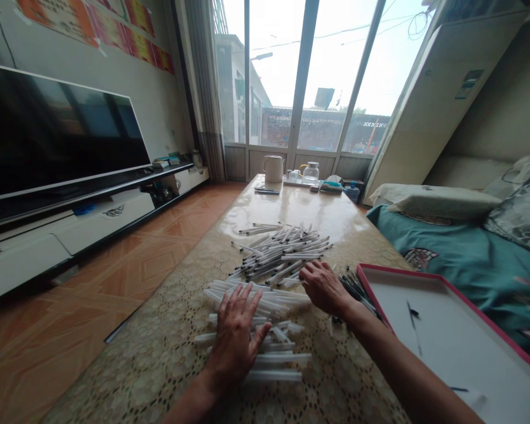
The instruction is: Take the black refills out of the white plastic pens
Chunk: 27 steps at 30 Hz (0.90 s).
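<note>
My left hand lies palm down with its fingers spread over loose white translucent tubes that look like pen barrels. Past its fingertips more of these tubes lie in a rough bundle. Behind them is a heap of white pens with dark ends. My right hand is at the right end of the tubes, by the heap's near right edge. Its fingers are curled together, and whatever they hold is hidden. Beside that wrist lies a bunch of thin dark sticks, partly covered by my forearm.
A shallow white box with a pink rim stands at the table's right, with a few small dark pieces inside. At the far end of the patterned table are a beige jug, a glass pot and a tissue pack. A bed adjoins the right side.
</note>
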### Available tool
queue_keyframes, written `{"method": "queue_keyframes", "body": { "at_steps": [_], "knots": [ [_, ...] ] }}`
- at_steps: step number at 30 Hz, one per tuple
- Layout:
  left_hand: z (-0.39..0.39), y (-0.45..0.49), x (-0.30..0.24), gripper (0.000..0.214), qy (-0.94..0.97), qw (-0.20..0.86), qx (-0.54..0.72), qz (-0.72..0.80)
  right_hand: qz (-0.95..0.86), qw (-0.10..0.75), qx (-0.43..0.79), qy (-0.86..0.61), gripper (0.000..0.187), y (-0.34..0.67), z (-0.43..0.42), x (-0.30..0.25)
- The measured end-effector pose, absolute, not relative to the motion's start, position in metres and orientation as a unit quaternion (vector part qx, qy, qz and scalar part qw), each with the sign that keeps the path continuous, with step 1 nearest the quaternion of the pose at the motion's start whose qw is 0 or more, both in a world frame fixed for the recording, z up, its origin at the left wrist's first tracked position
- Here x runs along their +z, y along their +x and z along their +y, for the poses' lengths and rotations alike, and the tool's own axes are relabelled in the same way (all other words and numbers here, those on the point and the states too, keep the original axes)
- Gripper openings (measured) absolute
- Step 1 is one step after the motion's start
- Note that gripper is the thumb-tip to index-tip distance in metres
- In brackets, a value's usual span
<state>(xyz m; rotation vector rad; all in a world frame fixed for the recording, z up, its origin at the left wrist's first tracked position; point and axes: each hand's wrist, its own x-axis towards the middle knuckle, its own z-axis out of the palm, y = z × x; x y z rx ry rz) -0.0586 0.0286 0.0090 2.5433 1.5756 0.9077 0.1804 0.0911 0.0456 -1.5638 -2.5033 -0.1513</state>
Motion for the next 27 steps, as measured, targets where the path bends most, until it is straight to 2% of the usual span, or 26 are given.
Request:
{"method": "queue_keyframes", "body": {
  "at_steps": [6, 11, 14, 18, 27],
  "knots": [
    [0.029, -0.056, 0.0, 0.052, 0.815, -0.021, 0.232, 0.53, -0.842, 0.154, -0.01, -0.517, 0.01, 0.135, 0.089, 0.041],
    [0.031, -0.057, -0.007, 0.063, 0.808, -0.046, 0.229, 0.54, -0.85, 0.183, 0.034, -0.493, 0.022, 0.106, 0.087, 0.027],
    [0.032, -0.06, -0.01, 0.068, 0.812, -0.052, 0.22, 0.538, -0.862, 0.183, 0.056, -0.47, 0.033, 0.102, 0.078, 0.021],
    [0.033, -0.064, -0.011, 0.062, 0.826, -0.058, 0.195, 0.525, -0.861, 0.18, 0.089, -0.467, 0.047, 0.099, 0.059, 0.014],
    [0.036, -0.076, 0.0, 0.065, 0.828, -0.015, 0.166, 0.535, -0.813, 0.165, 0.096, -0.551, 0.056, 0.071, 0.038, 0.0]
  ]
}}
